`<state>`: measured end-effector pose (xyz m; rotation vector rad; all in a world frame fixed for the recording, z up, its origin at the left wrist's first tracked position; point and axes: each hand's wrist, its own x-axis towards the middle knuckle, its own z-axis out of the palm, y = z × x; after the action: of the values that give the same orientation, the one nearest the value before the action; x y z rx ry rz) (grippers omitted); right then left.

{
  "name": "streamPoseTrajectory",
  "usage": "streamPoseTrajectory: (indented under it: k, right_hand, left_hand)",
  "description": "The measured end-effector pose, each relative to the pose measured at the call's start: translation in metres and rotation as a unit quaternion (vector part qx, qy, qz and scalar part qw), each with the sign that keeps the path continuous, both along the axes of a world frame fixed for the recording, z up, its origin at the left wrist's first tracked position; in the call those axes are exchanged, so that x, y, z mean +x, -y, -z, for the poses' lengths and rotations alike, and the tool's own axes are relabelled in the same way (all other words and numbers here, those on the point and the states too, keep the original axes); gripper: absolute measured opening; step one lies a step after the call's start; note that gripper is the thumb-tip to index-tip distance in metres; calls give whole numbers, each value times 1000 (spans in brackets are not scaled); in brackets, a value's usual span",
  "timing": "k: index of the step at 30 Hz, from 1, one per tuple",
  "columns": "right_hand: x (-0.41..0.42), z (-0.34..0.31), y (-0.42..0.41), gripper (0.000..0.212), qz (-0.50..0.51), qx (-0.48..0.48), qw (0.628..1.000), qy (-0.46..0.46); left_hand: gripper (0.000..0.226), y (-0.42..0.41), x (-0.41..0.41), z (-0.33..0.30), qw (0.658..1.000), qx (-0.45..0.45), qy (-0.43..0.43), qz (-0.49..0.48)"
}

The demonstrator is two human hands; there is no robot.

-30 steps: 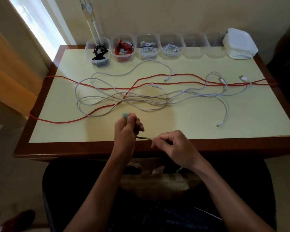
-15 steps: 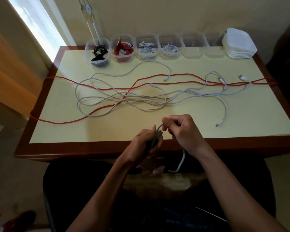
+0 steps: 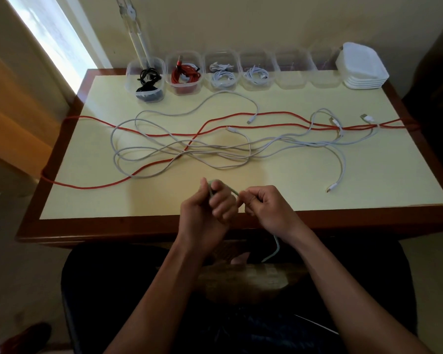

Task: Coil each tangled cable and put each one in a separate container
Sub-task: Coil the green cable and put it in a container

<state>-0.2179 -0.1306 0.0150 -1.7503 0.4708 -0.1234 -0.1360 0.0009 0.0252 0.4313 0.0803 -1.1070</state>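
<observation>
the table (image 3: 368, 175) has a smooth, matt pale top and a shiny brown wood edge. the containers (image 3: 290, 70) are clear plastic.

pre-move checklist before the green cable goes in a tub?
1. Left hand grips the coil of the green cable: ok.
2. Right hand pinches the strand feeding the coil: ok.
3. Coil finished: not ok, a tail hangs below the table edge.
4. Free container: ok, the fifth container looks empty.
5. Green cable clear of the red and white tangle: ok, apart.
6. Tail end snagged below: cannot tell.
</observation>
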Motion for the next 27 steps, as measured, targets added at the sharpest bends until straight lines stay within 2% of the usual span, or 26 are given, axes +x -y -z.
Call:
streamPoseTrajectory:
  k: [2, 4, 6, 8, 12, 14, 16, 17, 20, 22, 24, 27]
  right_hand:
    - [-1, 3, -2, 37, -35, -23, 999, -24]
    - [-4, 3, -4, 36, -69, -9, 996, -47]
    - [-7, 1, -5, 35, -91, -3, 994, -58]
    - [-10, -5, -5, 34, -106, -29, 992, -57]
    - [-13, -22, -2, 32, -160, -43, 984, -60]
    - [-13, -28, 0, 33, -171, -42, 982, -73]
    - [-11, -32, 4, 35, -164, -51, 983, -68]
    - [-11, -32, 6, 36, -156, -58, 985, -56]
    - [-13, -25, 13, 38, -114, -71, 991, -27]
    - [-14, -16, 12, 40, -88, -88, 992, -19]
    - [-14, -12, 9, 37, -43, -117, 992, -13]
    - [-12, -12, 8, 41, 0, -169, 985, -22]
  left_hand:
    - [30, 2, 6, -1, 995, -35, -57, -75]
    - [25, 5, 16, -1, 990, -1, -60, -132]
    - [28, 5, 25, 0, 983, 76, -15, -167]
    - [28, 1, 31, 4, 964, 177, 96, -172]
    - [28, -6, 26, 9, 870, 322, 363, -82]
    - [26, -6, 18, 9, 810, 355, 465, 31]
    - [27, -6, 11, 9, 765, 336, 529, 151]
    - [29, -6, 9, 9, 766, 313, 527, 195]
    - [48, -7, 6, 4, 808, 267, 456, 262]
    - [60, -4, 6, 2, 816, 269, 434, 269]
    - [62, 0, 6, 1, 825, 274, 418, 265]
    - [67, -1, 5, 4, 863, 250, 332, 286]
